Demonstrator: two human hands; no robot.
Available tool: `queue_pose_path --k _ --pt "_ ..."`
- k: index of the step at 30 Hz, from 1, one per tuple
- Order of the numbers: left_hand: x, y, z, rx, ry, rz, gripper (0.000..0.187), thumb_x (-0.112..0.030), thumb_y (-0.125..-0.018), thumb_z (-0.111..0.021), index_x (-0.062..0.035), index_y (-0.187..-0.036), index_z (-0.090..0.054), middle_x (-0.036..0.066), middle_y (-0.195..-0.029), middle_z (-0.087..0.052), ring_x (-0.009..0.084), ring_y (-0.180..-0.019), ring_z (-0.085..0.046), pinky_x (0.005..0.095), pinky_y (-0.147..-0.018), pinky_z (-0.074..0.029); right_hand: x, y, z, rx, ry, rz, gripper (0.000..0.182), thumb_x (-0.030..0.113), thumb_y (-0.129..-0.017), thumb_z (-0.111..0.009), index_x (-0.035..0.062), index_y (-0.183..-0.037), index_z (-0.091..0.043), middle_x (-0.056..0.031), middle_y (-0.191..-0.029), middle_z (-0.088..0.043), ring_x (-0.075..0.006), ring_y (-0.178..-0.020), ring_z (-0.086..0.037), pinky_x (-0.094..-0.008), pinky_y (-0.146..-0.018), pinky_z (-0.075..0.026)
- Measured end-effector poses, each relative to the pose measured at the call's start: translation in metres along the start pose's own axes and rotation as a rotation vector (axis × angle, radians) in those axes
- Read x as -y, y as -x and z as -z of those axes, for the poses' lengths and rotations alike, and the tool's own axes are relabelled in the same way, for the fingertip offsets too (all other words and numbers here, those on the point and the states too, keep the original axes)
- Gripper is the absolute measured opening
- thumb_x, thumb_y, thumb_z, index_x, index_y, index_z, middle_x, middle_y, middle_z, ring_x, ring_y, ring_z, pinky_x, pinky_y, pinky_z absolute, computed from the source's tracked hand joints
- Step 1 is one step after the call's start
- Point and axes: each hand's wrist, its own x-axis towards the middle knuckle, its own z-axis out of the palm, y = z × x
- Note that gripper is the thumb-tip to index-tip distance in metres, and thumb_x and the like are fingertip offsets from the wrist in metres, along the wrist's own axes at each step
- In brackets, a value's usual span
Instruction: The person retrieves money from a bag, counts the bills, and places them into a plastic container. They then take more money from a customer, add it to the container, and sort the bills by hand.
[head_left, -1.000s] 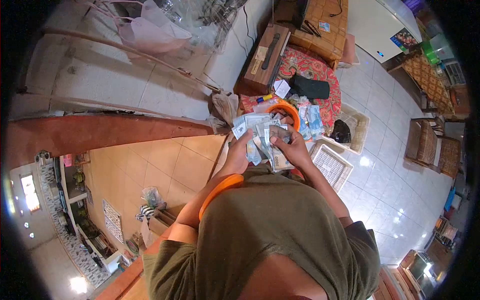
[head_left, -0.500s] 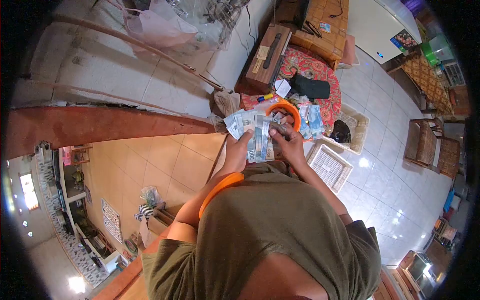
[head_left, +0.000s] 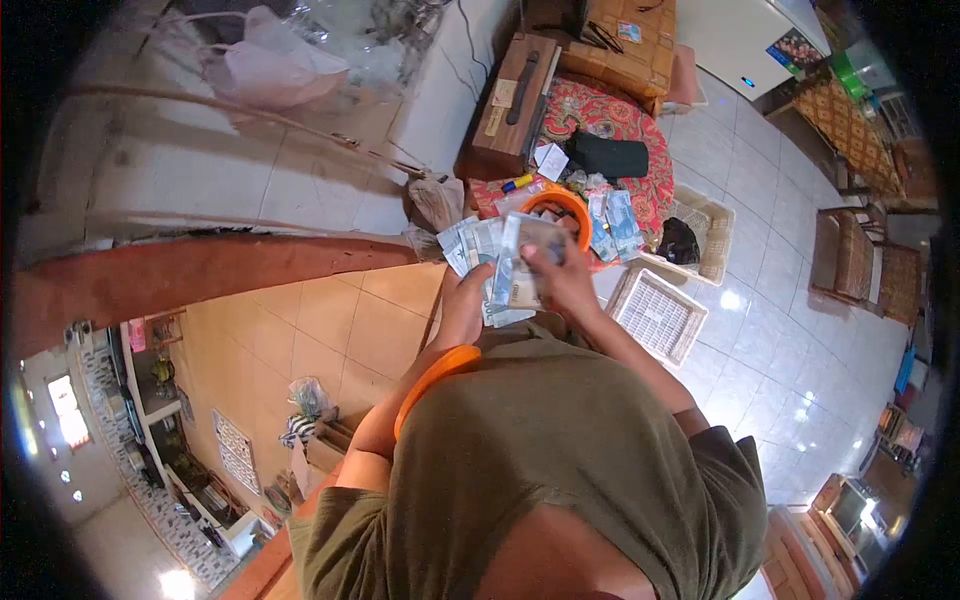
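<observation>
My left hand (head_left: 463, 303) is closed on a fanned bunch of banknotes (head_left: 462, 243), grey-blue and pale, with the thumb on top. In my right hand (head_left: 566, 280), slightly blurred, more banknotes (head_left: 516, 282) are pinched and overlap the right side of the left-hand bunch. Just beyond the hands, an orange container (head_left: 584, 222) holds reddish notes or papers. Blue banknotes (head_left: 622, 222) lie beside its right side. A yellow-and-blue marker-like stick (head_left: 518, 184) and a white slip of paper (head_left: 550, 161) lie behind it.
A red patterned cloth (head_left: 655, 135) carries a dark pouch (head_left: 612, 156). Beyond stands a wooden box (head_left: 498, 140) with a black handle. Two white plastic baskets (head_left: 697, 318) sit on the tiled floor to the right. An orange band (head_left: 432, 382) lies across my left forearm.
My right hand has shifted a little left and up, and its notes now spread wider over the left-hand bunch. The view has shifted slightly; my left hand keeps its hold.
</observation>
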Motion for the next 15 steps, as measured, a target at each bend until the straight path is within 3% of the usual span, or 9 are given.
queue_pose_path --k 1,2,4,6,9,10,12,14,15 --pt "-0.003 0.002 -0.003 0.051 -0.016 0.019 0.034 -0.002 -0.084 -0.056 -0.0005 -0.117 -0.052 0.008 -0.111 -0.061 0.0181 -0.102 -0.057 0.0324 -0.090 -0.043 -0.018 -0.005 -0.003 0.081 0.095 -0.034 0.037 0.022 -0.089 -0.061 0.0033 -0.118 -0.050 -0.0048 -0.096 -0.061 -0.0114 -0.083 -0.056 -0.0265 -0.074 -0.047" --pt "-0.003 0.002 -0.005 0.105 -0.031 0.041 0.034 -0.005 -0.085 -0.056 -0.0008 -0.118 -0.051 0.008 -0.112 -0.060 0.0183 -0.103 -0.057 0.0324 -0.090 -0.043 -0.037 -0.009 -0.011 0.157 0.156 0.060 0.047 0.020 -0.091 -0.058 0.0028 -0.131 -0.040 -0.0089 -0.108 -0.058 -0.0173 -0.096 -0.056 -0.0292 -0.085 -0.045" --pt "0.019 -0.003 0.010 0.030 -0.098 0.021 0.032 -0.012 -0.089 -0.054 -0.0026 -0.119 -0.051 0.009 -0.113 -0.059 0.0193 -0.105 -0.055 0.0332 -0.091 -0.042 -0.021 0.002 -0.025 0.289 0.336 0.382 0.061 0.016 -0.092 -0.052 0.0066 -0.144 -0.021 -0.0181 -0.143 -0.030 -0.0239 -0.133 -0.029 -0.0344 -0.107 -0.026" --pt "0.014 -0.003 0.015 0.045 0.018 0.059 0.032 -0.019 -0.091 -0.053 -0.0028 -0.119 -0.051 0.008 -0.111 -0.059 0.0196 -0.103 -0.055 0.0340 -0.092 -0.042 -0.021 0.003 -0.030 0.317 0.091 0.359 0.061 0.015 -0.093 -0.052 0.0064 -0.144 -0.020 -0.0178 -0.147 -0.026 -0.0239 -0.134 -0.025 -0.0342 -0.107 -0.025" --pt "-0.003 0.009 -0.002 0.105 0.061 0.070 0.033 -0.024 -0.093 -0.052 -0.0032 -0.118 -0.052 0.007 -0.109 -0.059 0.0197 -0.101 -0.055 0.0342 -0.091 -0.043 -0.042 0.002 -0.028 0.233 0.069 0.287 0.059 0.020 -0.092 -0.053 0.0026 -0.141 -0.024 -0.0218 -0.134 -0.042 -0.0302 -0.123 -0.044 -0.0349 -0.101 -0.034" --pt "0.000 0.008 0.000 0.114 0.061 0.082 0.033 -0.024 -0.093 -0.052 -0.0032 -0.118 -0.052 0.007 -0.109 -0.059 0.0197 -0.101 -0.055 0.0342 -0.091 -0.043 -0.048 0.004 -0.026 0.220 0.074 0.282 0.059 0.020 -0.092 -0.053 0.0026 -0.141 -0.024 -0.0218 -0.134 -0.042 -0.0302 -0.123 -0.044 -0.0349 -0.101 -0.034" --pt "0.009 0.003 0.010 0.062 -0.002 0.137 0.033 -0.026 -0.093 -0.052 -0.0035 -0.117 -0.052 0.007 -0.108 -0.059 0.0199 -0.100 -0.056 0.0341 -0.089 -0.044 -0.059 0.011 -0.026 0.353 0.163 0.155 0.053 0.023 -0.092 -0.054 -0.0009 -0.134 -0.034 -0.0237 -0.118 -0.053 -0.0293 -0.109 -0.054 -0.0347 -0.092 -0.041" --pt "0.018 -0.002 0.019 0.063 -0.003 0.190 0.033 -0.026 -0.094 -0.051 -0.0042 -0.119 -0.051 0.007 -0.107 -0.059 0.0199 -0.099 -0.057 0.0337 -0.088 -0.044 -0.080 0.009 -0.025 0.320 0.221 0.085 0.045 0.023 -0.092 -0.055 -0.0046 -0.125 -0.042 -0.0239 -0.106 -0.057 -0.0281 -0.099 -0.058 -0.0344 -0.084 -0.044" --pt "0.017 -0.002 0.017 0.015 0.002 0.221 0.034 -0.026 -0.094 -0.050 -0.0043 -0.119 -0.051 0.007 -0.106 -0.060 0.0200 -0.100 -0.056 0.0335 -0.089 -0.044 -0.082 0.005 -0.026 0.305 0.151 0.145 0.037 0.019 -0.092 -0.055 -0.0032 -0.121 -0.044 -0.0148 -0.103 -0.056 -0.0193 -0.096 -0.053 -0.0302 -0.083 -0.042"
